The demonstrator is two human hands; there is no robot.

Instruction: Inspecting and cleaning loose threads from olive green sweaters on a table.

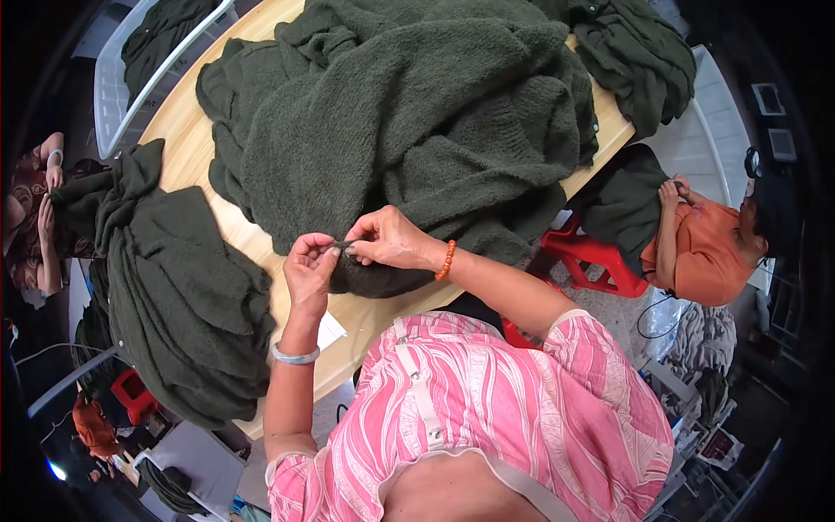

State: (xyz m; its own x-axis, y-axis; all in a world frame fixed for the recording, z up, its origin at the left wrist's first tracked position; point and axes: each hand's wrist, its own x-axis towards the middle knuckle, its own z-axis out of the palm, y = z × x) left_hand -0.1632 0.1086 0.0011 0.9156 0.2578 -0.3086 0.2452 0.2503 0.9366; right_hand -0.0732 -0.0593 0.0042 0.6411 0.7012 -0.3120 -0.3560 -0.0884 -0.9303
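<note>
A large heap of dark green knitted garments (313, 130) covers the middle of the table. At its near edge my left hand (310, 265) and my right hand (387, 239) meet, thumbs and forefingers closed in a pinch. Between them a small bit of the dark green knit is gripped. Both hands hold the same edge, and the rest of that piece drapes down below my right hand and joins the heap. A pale bangle circles my left wrist and an orange bead bracelet my right. Whether a needle or thread is in my fingers is too small to tell.
The wooden table (248, 239) has another green knit pile (174, 287) hanging over its left side. A red stool (596, 261) stands at the right. Co-workers sit at the far left and right (700, 252), holding green knits. White bins (109, 96) flank the table's far side.
</note>
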